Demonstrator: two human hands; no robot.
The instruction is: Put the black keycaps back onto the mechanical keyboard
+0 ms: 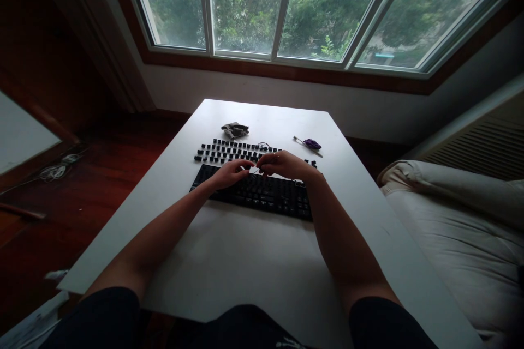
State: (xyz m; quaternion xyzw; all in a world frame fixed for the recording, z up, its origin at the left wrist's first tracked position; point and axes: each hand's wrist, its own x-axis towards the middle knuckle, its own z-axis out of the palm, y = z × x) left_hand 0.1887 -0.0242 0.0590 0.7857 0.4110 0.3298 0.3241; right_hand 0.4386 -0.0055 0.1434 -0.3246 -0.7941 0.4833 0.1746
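A black keyboard (262, 192) lies across the white table in front of me, beneath both hands. My left hand (230, 174) is over its left half, thumb and fingers pinched on a small dark keycap (247, 167). Just to the right, my right hand (282, 165) hovers over the upper middle of the keyboard with bent fingers closed. A thin wire-like piece shows at its fingertips, but its exact kind is too small to tell. The fingertips of both hands nearly meet. Behind the keyboard, loose black keycaps (219, 148) stand in rows, partly hidden by my right hand.
A crumpled grey cloth (235, 130) lies on the white table (196, 262) behind the keycaps. To its right are a purple cloth-like item (312, 143) and a thin brush-like stick (298, 139). A padded light-coloured seat (446, 229) stands right of the table; windows are ahead.
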